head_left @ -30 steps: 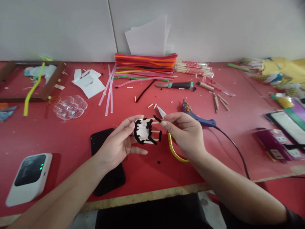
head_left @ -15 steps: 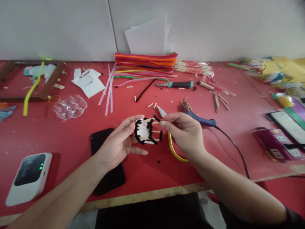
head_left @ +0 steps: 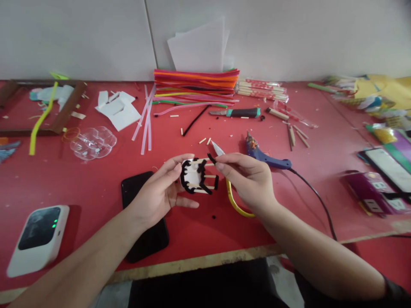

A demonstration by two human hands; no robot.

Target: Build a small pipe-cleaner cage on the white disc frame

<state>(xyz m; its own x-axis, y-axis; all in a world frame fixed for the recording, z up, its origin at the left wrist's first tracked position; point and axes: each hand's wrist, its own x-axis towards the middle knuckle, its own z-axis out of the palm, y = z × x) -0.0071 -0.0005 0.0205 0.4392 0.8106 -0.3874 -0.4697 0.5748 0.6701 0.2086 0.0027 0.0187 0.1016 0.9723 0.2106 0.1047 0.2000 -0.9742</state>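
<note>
My left hand grips a small model by its left side, thumb on the near rim and lower fingers stretched beneath. The model has a white base, pale wooden sticks and black fuzzy pipe cleaner wound along its edges. At its upper right, my right hand pinches a short piece of black pipe cleaner between thumb and fingertips, against the end of a stick. Scissors with a yellow handle lie partly hidden under my right hand, the blade tip showing above it.
A blue glue gun with a cord lies just right of my hands. Behind are a utility knife, a bundle of coloured pipe cleaners and clear glue sticks. A black phone is under my left wrist; a white device sits left.
Almost nothing differs. My hands hold the model and the black pipe cleaner piece in nearly the same pose; the view has shifted very slightly.
</note>
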